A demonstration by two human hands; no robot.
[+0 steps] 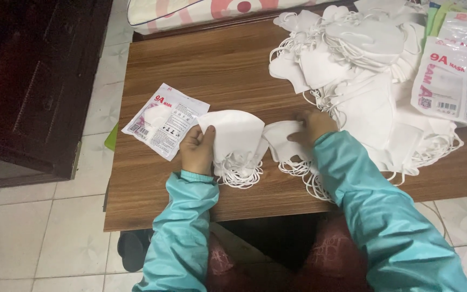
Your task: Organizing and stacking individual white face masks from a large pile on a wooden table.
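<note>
Your teal sleeves (190,227) reached from the near edge over a wooden table (212,65), above dark red trousers (331,254) at the bottom of the view. Your left hand (197,150) was closed around a small stack of white masks (236,138), thumb on top, their ear loops (240,174) hanging in a tangle toward you. Your right hand (313,127) lay fingers-down on a single mask (281,141), just right of the stack and touching it; whether those fingers gripped it or only pressed it flat could not be told. More loops (312,181) trailed under your right forearm.

Just left of your left hand lay a flat mask packet (160,119), white with red print, partly under the stack's edge. A large heap of loose masks (358,70) covered the far right of the table, reaching right up to your right hand. Printed packets (455,75) rested on the heap at the far right edge. A patterned cushion (190,11) sat beyond the table's far side. Dark wooden furniture (33,81) stood on the pale tiled floor (39,238) to the left.
</note>
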